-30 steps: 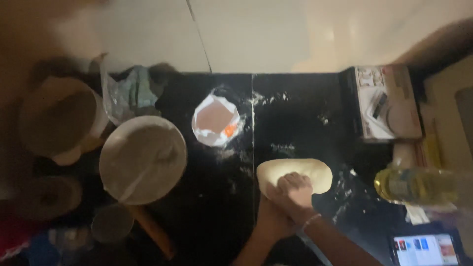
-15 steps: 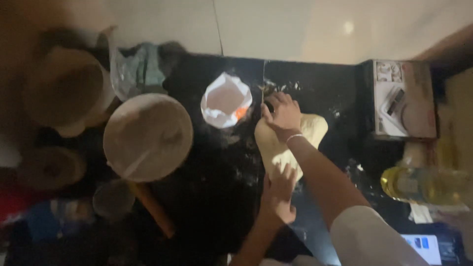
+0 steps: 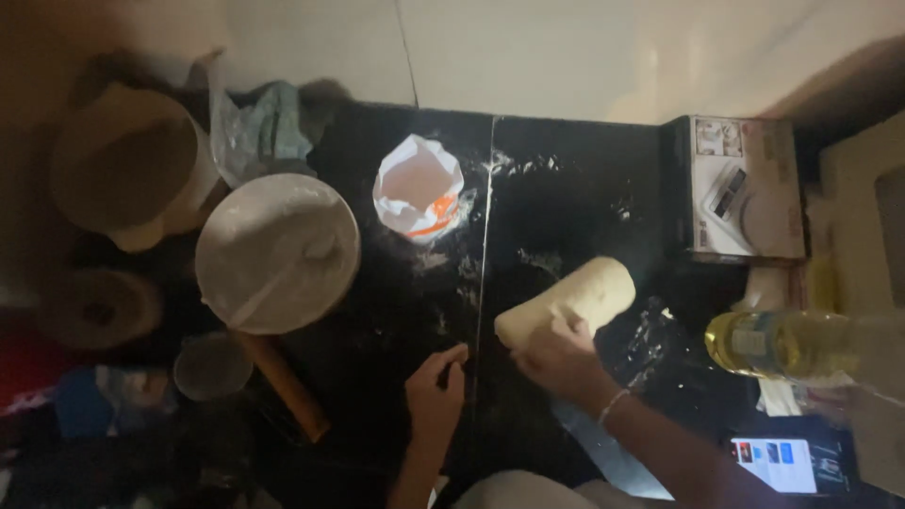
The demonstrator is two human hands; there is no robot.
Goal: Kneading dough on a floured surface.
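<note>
1. Two hands are working over a dark, flour-dusted bench (image 3: 566,188): the right hand (image 3: 556,356) is curling over the near end of a pale dough log (image 3: 570,300), fingers closed on it, while the left hand (image 3: 436,396) is resting loosely curled on the bare bench just beside it, gripping nothing.
2. Lying diagonally right of the bench seam, the dough log is pointing towards a white box (image 3: 745,188) at the back.
3. Sticking looks like the main risk: little flour is showing under the dough, so it may be dragging or tearing when rolled.
4. Standing near the right elbow, a bottle of yellow oil (image 3: 782,341) could be getting knocked over by a wide arm swing; a lit phone (image 3: 778,464) is lying just below it.
5. Sitting behind the left hand, an open white paper bag (image 3: 418,188) is holding what looks like flour.
6. Lying further left is a round white floured board (image 3: 278,253), with a wooden rolling pin (image 3: 283,385) poking out beneath it.
7. At far left a large pale bucket (image 3: 132,168) is standing; its contents are too dim to tell.
</note>
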